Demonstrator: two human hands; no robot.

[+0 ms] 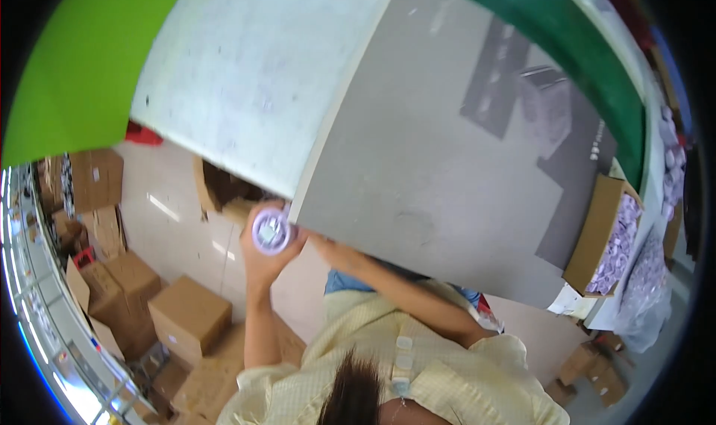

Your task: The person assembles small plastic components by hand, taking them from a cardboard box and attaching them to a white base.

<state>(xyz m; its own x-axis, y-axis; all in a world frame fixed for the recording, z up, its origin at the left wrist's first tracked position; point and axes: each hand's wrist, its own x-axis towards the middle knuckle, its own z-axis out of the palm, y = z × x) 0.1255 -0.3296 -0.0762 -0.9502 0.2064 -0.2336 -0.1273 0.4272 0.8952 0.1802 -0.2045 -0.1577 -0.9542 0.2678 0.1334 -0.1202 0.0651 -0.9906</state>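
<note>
My left hand (257, 264) is closed around a small round piece with a lilac rim (273, 231) and a shiny, pale middle. It is held beside the near left corner of the grey board (388, 171), just off the table's edge. Whether the piece is a cup, a jar or a lid, I cannot tell. My right forearm (395, 276) crosses in front of my body toward the same piece. The right hand (304, 238) is close against it, its fingers mostly hidden by the board's corner and the piece.
A white tabletop (246, 74) adjoins the grey board. At the right, a cardboard box (597, 235) holds many small lilac pieces, beside a clear plastic bag (645, 298). A crumpled clear wrapper (548, 111) lies on the board. Brown cartons (190, 313) stand on the floor at left.
</note>
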